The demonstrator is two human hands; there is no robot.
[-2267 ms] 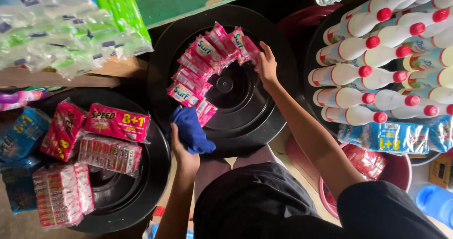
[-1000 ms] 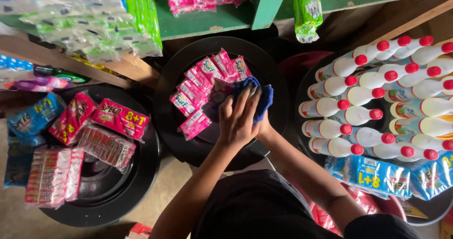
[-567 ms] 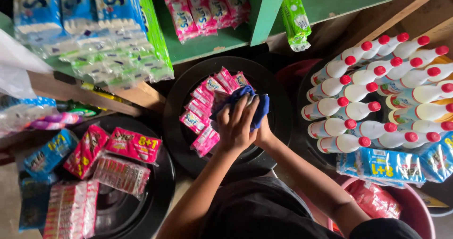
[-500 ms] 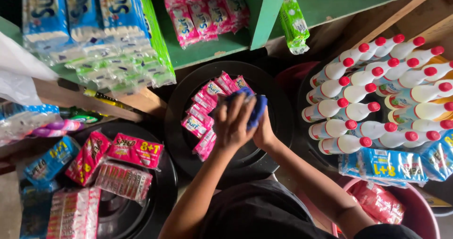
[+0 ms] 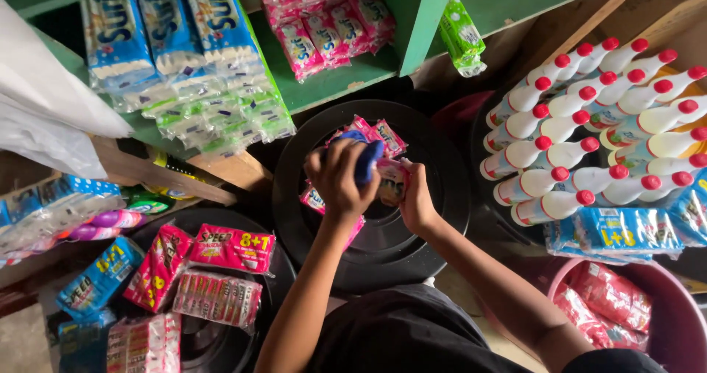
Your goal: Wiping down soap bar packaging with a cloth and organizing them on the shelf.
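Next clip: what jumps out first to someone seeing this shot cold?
At centre, the left hand holds a blue cloth beside a pink packet gripped by the right hand, over a black round lid. At right, rows of white bottles with red caps lie stacked; above, a green shelf carries blue and pink packets.

Single head cam, looking steeply down, close over both hands. They meet centre frame; shelves beyond the grip, lap below.
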